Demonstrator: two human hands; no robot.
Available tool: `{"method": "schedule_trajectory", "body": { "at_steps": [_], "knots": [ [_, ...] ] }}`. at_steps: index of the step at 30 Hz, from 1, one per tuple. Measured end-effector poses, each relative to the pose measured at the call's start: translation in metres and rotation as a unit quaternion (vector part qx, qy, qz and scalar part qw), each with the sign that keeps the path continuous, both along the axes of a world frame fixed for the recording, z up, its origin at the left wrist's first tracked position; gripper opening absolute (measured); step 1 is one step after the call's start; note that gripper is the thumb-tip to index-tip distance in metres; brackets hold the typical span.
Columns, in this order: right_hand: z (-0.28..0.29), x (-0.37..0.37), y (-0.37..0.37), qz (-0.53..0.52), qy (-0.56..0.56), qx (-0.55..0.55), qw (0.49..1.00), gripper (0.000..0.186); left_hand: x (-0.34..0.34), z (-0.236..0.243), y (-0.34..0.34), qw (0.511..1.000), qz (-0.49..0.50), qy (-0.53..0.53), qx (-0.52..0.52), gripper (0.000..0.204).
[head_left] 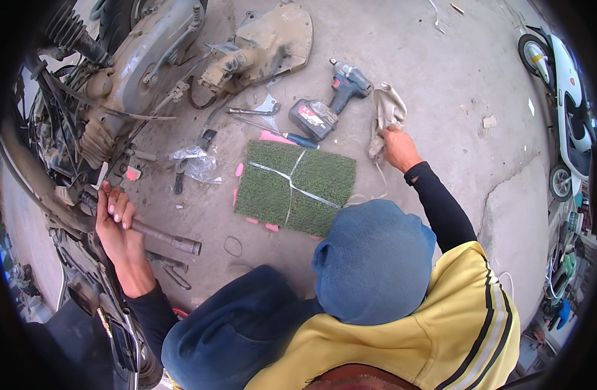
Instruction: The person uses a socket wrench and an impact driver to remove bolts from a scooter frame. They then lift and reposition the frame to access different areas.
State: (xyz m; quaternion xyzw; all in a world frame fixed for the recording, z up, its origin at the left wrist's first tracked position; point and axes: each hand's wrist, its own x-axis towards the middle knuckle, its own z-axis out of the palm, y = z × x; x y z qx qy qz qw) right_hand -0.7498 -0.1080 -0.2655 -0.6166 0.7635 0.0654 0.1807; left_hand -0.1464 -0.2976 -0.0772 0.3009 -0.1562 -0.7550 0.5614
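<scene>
My left hand [120, 224] is at the motorcycle's side on the left, its fingers curled together. What they hold, if anything, is hidden. A rusty metal tube [175, 240] passes right beside these fingers and points toward the middle of the floor. Out to the right, my right hand [401, 149] grips a beige cloth [389, 107] that hangs bunched against the ground. Close to that cloth lies a cordless impact wrench [350, 88] with its battery pack. Between my hands sits a green turf mat [295, 188], tied crosswise with a white strap over something pink.
The partly dismantled motorcycle [133, 71] fills the left side. A dusty engine cover [272, 45] lies at the far side. A wrench [254, 112], a blue-handled screwdriver [302, 140] and a clear plastic bag [202, 166] rest nearby. A white scooter [571, 110] stands far right.
</scene>
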Motion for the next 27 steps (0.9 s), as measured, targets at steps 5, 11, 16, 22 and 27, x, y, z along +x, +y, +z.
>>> {"method": "schedule_trajectory", "body": {
  "at_steps": [5,11,16,22,27],
  "knots": [
    [0.051,0.016,-0.013,-0.052,0.006,-0.016,0.999,0.026,0.006,0.0,-0.001,1.0,-0.003,0.001,0.01,0.027],
    [-0.032,0.059,-0.094,-0.474,-0.514,-0.063,0.712,0.057,0.002,0.004,-0.003,1.0,-0.004,0.004,0.006,0.026],
    [-0.063,0.06,-0.142,-0.48,-0.546,-0.167,0.666,0.025,-0.007,0.002,0.006,0.999,0.015,0.034,0.015,0.024],
    [-0.112,0.031,-0.156,-0.484,-0.662,-0.244,0.518,0.025,-0.03,0.012,-0.008,0.999,0.032,0.004,0.044,0.02],
    [0.014,0.086,-0.128,-0.411,-0.78,-0.132,0.453,0.035,-0.021,0.017,0.013,0.995,0.074,-0.003,0.063,0.021]
  ]
}}
